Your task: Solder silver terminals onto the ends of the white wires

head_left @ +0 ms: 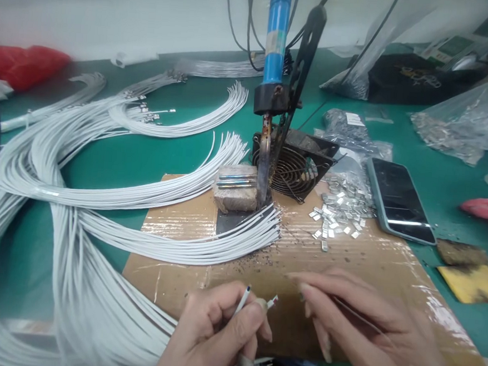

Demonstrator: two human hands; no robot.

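Between thumb and fingers, my left hand (225,332) grips white cables; one cable end (242,301) with a dark tip sticks up, and another end (272,302) shows red and dark wire at its tip. Just to the right, my right hand (355,319) is blurred, its thumb and forefinger pinched together. A tiny thing may be between those fingertips, too small and smeared to name. Beyond both hands, a bundle of white cables (206,247) lies across the cardboard sheet (186,285). Small metal connectors (342,209) are piled at the back right of the cardboard.
A soldering iron (276,46) with a blue handle hangs tip down from a black bracket beside a worn block (235,191). Behind it stands a black fan (293,167). A phone (401,199) and a yellow sponge (471,282) lie right. More white cables (40,163) loop at left.
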